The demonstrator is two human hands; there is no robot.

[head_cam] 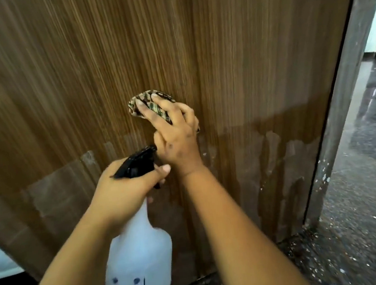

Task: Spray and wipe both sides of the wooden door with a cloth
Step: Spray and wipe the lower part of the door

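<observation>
Brown striped wooden door [243,56] gets a wipe low down as the right hand [176,129] presses a crumpled patterned cloth [148,102] flat, the left hand [127,187] clamped around a translucent white spray bottle [136,257], ready to spray.

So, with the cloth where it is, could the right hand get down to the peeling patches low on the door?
Probably yes. The right hand presses the cloth on the door just above the worn patches. Nothing lies between; the spray bottle in the left hand hangs off to the left.
</observation>
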